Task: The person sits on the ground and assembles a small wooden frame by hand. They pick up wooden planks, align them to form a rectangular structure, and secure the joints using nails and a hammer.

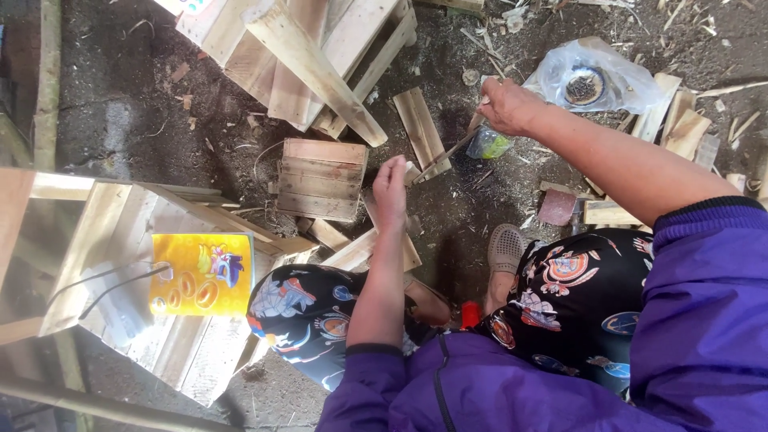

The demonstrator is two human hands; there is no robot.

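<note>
My left hand (390,190) pinched the small pale wooden block (413,172) to keep it steady near the little slatted wooden crate (320,179), while my right hand (509,106) gripped a thin brown stick (448,150) touching it.

You get soft, even daylight here; the dirt floor (136,104) reads dark. Glare washes the pale planks (120,312) at lower left, and the left edge blurs and bends.
</note>
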